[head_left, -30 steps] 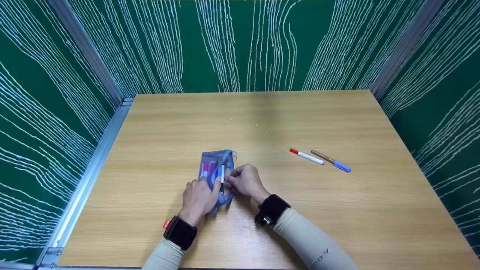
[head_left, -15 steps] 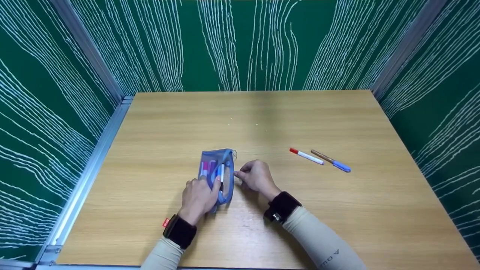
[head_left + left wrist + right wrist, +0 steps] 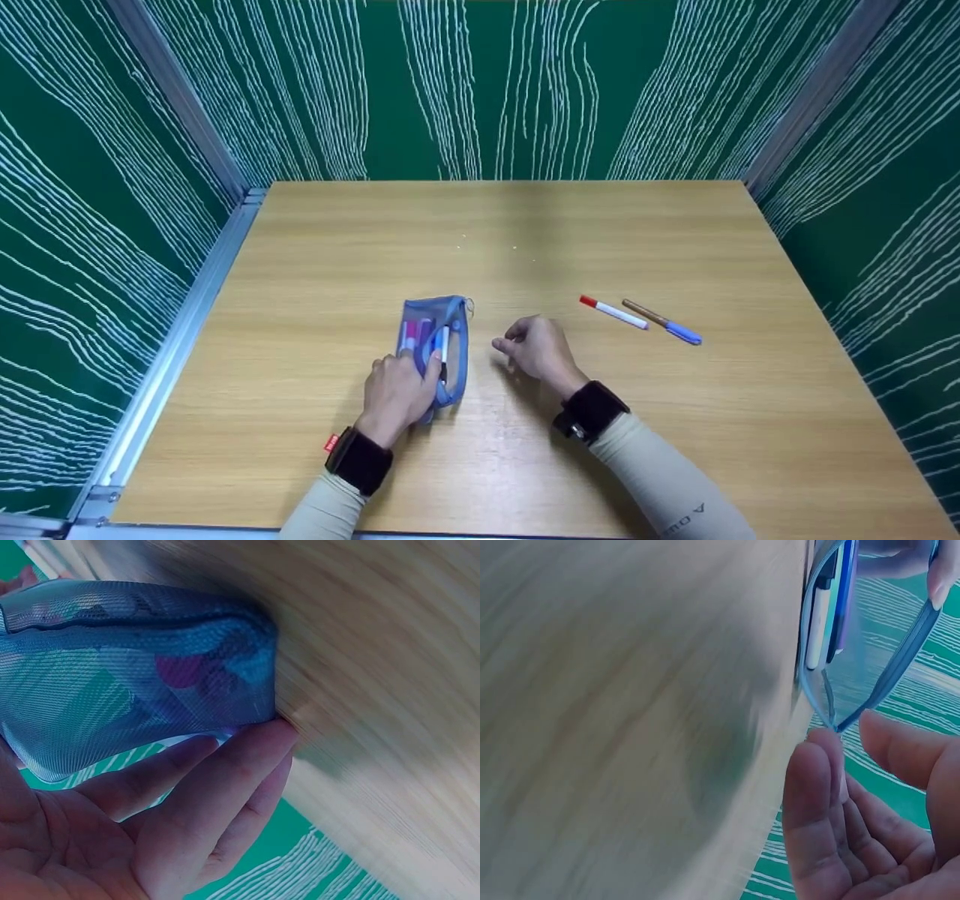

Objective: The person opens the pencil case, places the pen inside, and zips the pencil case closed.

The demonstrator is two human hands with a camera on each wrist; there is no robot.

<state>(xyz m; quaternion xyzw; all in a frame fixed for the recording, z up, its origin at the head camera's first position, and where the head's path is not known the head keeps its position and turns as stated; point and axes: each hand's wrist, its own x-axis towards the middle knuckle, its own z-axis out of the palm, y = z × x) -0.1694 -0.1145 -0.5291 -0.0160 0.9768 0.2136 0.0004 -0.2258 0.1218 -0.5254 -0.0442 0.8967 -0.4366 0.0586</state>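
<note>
1. Blue mesh pencil pouch (image 3: 462, 356) lies on the table in front of us, its mouth facing right, gripped by our left hand (image 3: 399, 391): the thumb is at the rim of the mouth and the fingers lie across the far side.
2. Our left wrist view adds what the head view hides: the palm, and a fingertip against the pouch's edge, with a magenta patch dim behind the mesh.
3. Our right hand (image 3: 541, 351) is loosely curled, thumb and forefinger parted around bare air. From the right wrist, the fingertips seem to meet the pouch's corner; from the head, we see them well clear of it.
4. Inside the pouch, we see a white marker with a black end (image 3: 445, 345), a pink-topped pen (image 3: 409, 330) and a purple pen (image 3: 425, 330). Our right wrist view looks straight into the mouth, showing pens side by side.
5. Beyond our right hand, shown by the head view alone, lie a white marker with a red cap (image 3: 613, 313) and a brown pen with a blue cap (image 3: 664, 322), close together.
6. Around us spread the light wood-grain table (image 3: 337, 247) and green walls with white wavy lines (image 3: 517, 90).
</note>
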